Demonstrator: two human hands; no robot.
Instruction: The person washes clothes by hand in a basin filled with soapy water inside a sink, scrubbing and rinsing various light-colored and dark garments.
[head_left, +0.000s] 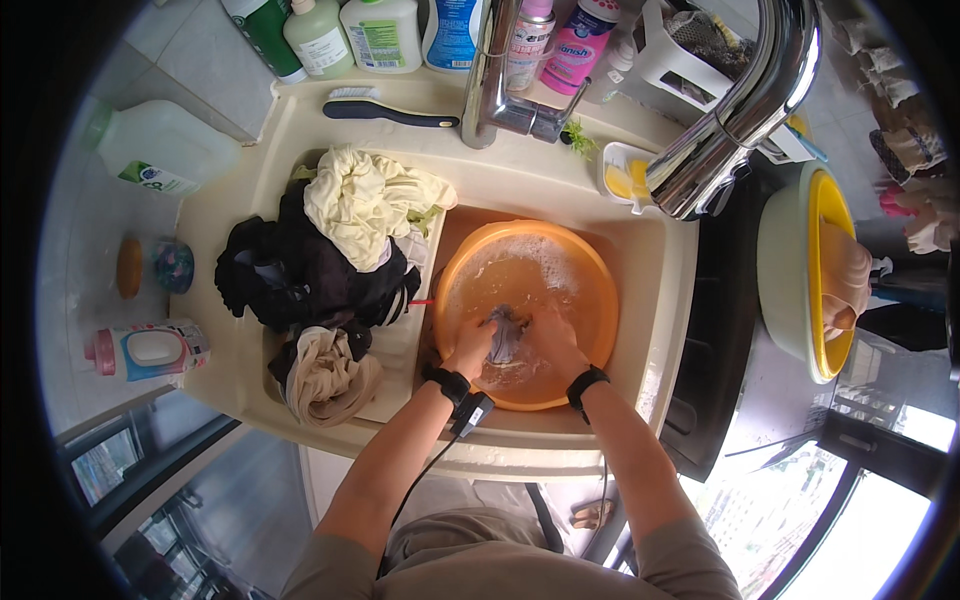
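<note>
An orange plastic basin (611, 300) of sudsy water stands in the right part of a cream laundry sink (517, 454). Over the water, my left hand (472, 345) grips the left side of a small wet grey cloth (508, 337). My right hand (553, 341) is at the cloth's right side, its fingers curled and partly under the water, so its hold is hard to make out. Black bands circle both wrists. Left of the basin lies a heap of black clothes (322, 259), with a cream-yellow garment (360, 202) on top and a beige one (326, 379) at the near end.
A chrome faucet (735, 112) arches over the sink's back right corner. Along the back ledge are a scrub brush (390, 114), several bottles and a soap dish (624, 176). A large jug (161, 146) and a detergent bottle (150, 351) are at left; nested tubs (784, 270) stand at right.
</note>
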